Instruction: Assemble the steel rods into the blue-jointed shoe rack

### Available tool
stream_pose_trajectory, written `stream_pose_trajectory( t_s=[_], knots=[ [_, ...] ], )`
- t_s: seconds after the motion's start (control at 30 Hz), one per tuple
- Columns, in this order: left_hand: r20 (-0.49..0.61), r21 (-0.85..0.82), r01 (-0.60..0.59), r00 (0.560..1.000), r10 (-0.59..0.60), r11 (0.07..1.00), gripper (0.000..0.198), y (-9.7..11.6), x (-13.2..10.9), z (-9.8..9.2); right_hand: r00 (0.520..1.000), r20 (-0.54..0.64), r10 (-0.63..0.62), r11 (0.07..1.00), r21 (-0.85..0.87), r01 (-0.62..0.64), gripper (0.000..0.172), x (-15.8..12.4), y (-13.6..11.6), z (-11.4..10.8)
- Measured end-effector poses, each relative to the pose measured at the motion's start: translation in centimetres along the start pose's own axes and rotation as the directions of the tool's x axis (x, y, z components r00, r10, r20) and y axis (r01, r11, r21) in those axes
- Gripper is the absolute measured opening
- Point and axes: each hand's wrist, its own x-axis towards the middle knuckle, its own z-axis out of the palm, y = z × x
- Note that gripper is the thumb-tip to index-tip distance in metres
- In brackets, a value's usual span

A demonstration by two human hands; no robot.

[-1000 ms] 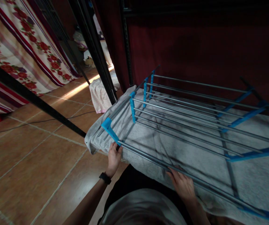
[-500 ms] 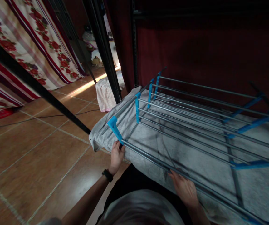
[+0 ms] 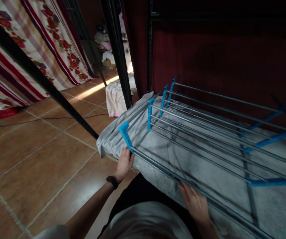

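Observation:
A drying rack (image 3: 207, 132) of grey metal rods and blue plastic brackets stands in front of me. A large grey towel (image 3: 178, 156) is spread on the tier beneath the rods. My left hand (image 3: 124, 164), with a black watch at the wrist, is closed on the towel's near edge just under the blue corner bracket (image 3: 126, 135). My right hand (image 3: 195, 202) lies on the towel under the nearest rod, its fingertips hidden by the rod.
Brown tiled floor (image 3: 33, 159) stretches to the left. Black metal posts (image 3: 115, 49) rise beside the rack. A floral red-and-cream curtain (image 3: 33, 43) hangs at the far left. A pink striped cloth (image 3: 115, 99) lies on the floor. A dark red curtain (image 3: 220, 56) hangs behind the rack.
The view has shifted so the rack sits slightly lower and right. Both hands stay on the towel's near edge, barely moved.

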Motion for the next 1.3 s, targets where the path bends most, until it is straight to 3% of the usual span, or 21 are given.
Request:
stream_pose_trajectory(
  t_s=[0.17,0.47,0.8,1.03,1.3],
  knots=[
    [0.107,0.091,-0.113,0.989,0.104,0.989,0.02,-0.8,0.4,-1.2,0.998,-0.069,-0.011,0.999,-0.036,0.008,0.037,-0.2,0.1,0.4],
    [0.095,0.223,-0.123,0.99,0.104,0.967,0.022,-1.0,0.3,-0.5,0.999,0.032,-0.029,0.996,-0.08,0.032,0.033,-0.4,0.5,0.6],
    [0.106,0.271,-0.163,0.985,0.139,0.949,0.019,-1.0,0.2,-0.4,0.998,0.039,-0.05,0.998,-0.025,0.051,0.032,-0.3,0.6,0.4],
    [0.095,0.18,-0.163,0.985,0.147,0.97,0.023,-1.2,0.2,-0.5,0.995,-0.09,-0.046,0.998,0.029,0.049,0.034,-0.6,0.7,0.8],
    [0.119,0.211,-0.171,0.982,0.149,0.962,0.023,-1.4,0.3,-0.4,0.998,-0.045,-0.044,0.999,-0.018,0.043,0.033,-0.6,0.7,1.1]
  ],
)
